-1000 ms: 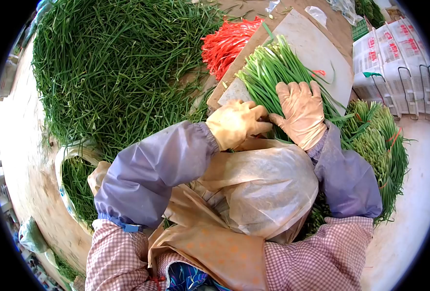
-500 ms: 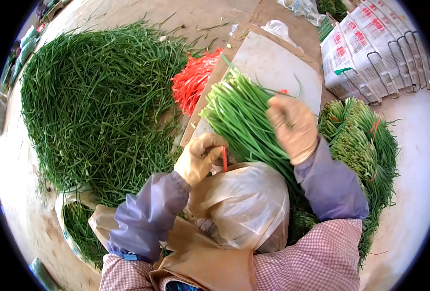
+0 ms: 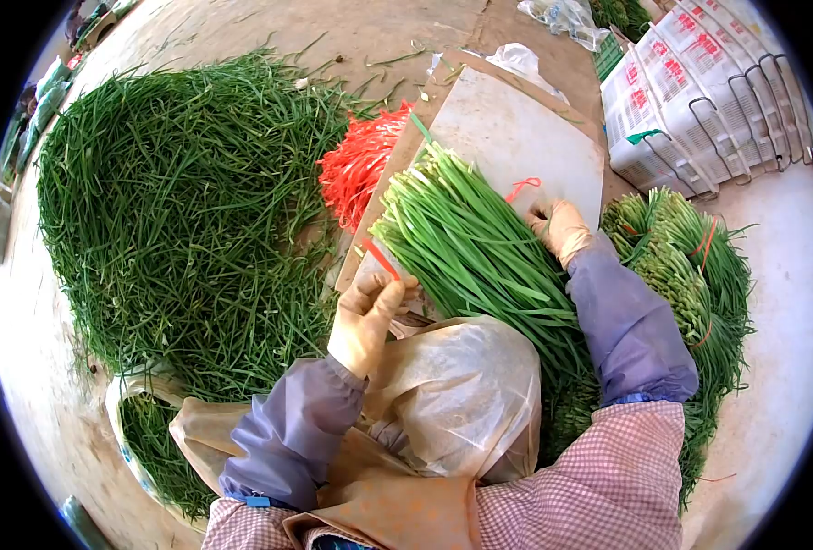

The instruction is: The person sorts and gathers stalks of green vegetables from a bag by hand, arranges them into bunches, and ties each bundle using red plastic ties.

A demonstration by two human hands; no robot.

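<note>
A bundle of green stalks [image 3: 480, 247] lies across a pale board [image 3: 525, 137], its light cut ends toward the upper left. At the bundle's left side my gloved left hand [image 3: 370, 316] pinches a short red strip [image 3: 381, 258], whose free end points up. My gloved right hand [image 3: 560, 231] is at the bundle's right edge with fingers curled in; part of the fingers is hidden. Just above it a thin looped red tie [image 3: 523, 188] rests on the board.
A large heap of loose green stalks [image 3: 186, 229] covers the left. Red strips [image 3: 360, 165] are piled beside the board. Tied bundles [image 3: 681, 266] stand at the right, below white crates [image 3: 700, 92]. An open bag of greens [image 3: 154, 449] sits at lower left.
The view has shifted, so the board and bundle appear further left. My left hand has taken a red strip and raised its end. My right hand has left the bundle's top for its right edge.
</note>
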